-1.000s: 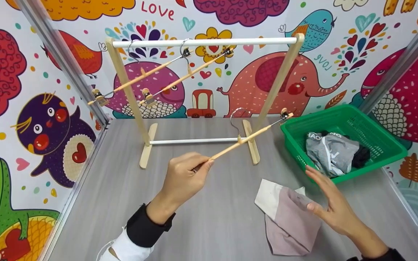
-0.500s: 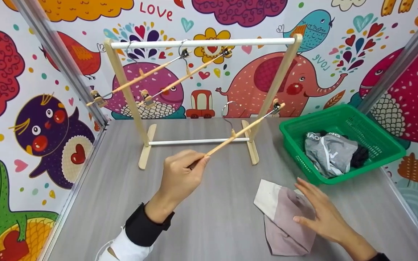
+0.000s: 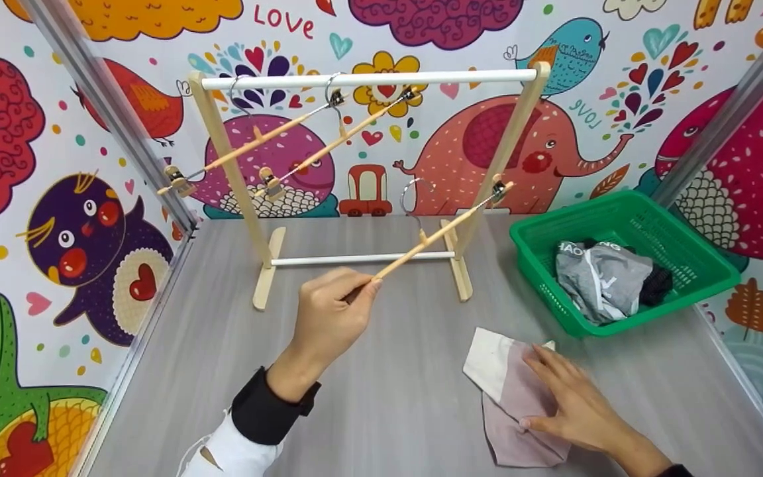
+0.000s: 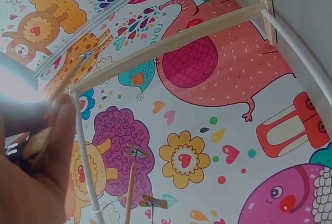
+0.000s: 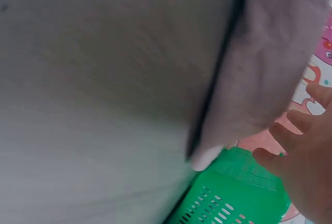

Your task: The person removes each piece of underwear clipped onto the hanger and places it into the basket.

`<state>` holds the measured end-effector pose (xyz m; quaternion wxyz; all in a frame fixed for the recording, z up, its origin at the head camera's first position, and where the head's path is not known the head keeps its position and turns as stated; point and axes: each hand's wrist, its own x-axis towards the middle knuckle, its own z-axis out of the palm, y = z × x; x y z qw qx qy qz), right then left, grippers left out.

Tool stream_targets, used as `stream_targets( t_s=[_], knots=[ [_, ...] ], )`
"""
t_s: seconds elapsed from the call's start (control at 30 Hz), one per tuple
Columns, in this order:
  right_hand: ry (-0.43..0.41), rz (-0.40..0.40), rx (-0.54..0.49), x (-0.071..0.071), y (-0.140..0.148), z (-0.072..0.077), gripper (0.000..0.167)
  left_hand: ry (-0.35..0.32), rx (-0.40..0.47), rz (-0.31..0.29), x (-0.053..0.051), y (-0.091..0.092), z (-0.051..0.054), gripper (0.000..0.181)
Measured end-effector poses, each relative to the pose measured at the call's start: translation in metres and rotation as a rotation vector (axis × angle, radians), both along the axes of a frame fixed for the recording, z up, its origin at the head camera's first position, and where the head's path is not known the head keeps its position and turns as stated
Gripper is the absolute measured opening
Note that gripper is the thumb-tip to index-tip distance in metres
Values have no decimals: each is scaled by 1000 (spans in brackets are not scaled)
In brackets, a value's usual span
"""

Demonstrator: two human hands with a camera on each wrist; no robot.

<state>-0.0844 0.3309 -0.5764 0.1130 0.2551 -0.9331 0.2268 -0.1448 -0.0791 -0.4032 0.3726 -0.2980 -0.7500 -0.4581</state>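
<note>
My left hand (image 3: 334, 315) grips one end of a wooden clip hanger (image 3: 421, 240) in front of the rack. The hanger slants up to the right, its metal hook upward and a clip at the far end; the fingers hide the near end. Over a folded pink-and-white cloth garment (image 3: 497, 371) on the table is my right hand (image 3: 573, 407), fingers spread and slightly bent. In the right wrist view those fingers (image 5: 285, 136) appear apart from the pink fabric (image 5: 259, 68). What kind of garment it is cannot be told.
A wooden rack (image 3: 510, 136) with a white top bar (image 3: 434, 78) bears two similar clip hangers (image 3: 342, 140) at its left. At right stands a green basket (image 3: 693, 285) with grey briefs (image 3: 610, 278) and a dark cloth inside. Patterned walls close the back and sides.
My right hand has moved left and down over the pink-and-white garment. The hanger in my left hand has shifted a little left and up.
</note>
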Motion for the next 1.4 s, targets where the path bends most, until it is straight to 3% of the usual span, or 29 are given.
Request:
stream_targets(
  t_s=[0.23, 0.43, 0.53, 0.7, 0.93, 1.17, 1.4],
  knots=[
    [-23, 3, 67, -1, 1, -11, 101, -12, 6, 15, -1, 0, -1, 9],
    [-131, -23, 101, 0, 0, -13, 105, -16, 10, 49, -2, 1, 1, 7],
    [-143, -26, 107, 1, -2, -14, 102, -29, 4, 70, -3, 2, 2, 7],
    [-92, -24, 105, 1, -5, -16, 89, -35, -3, 98, -4, 4, 3, 4],
    [24, 4, 76, 1, -8, -18, 67, 10, 28, 105, -8, 6, 8, 8],
    [38, 4, 66, 2, -11, -19, 51, 18, 29, 111, -13, 9, 11, 8],
    [90, 2, 15, 3, -10, -20, 46, 27, 14, 129, -18, 13, 15, 6]
  ],
)
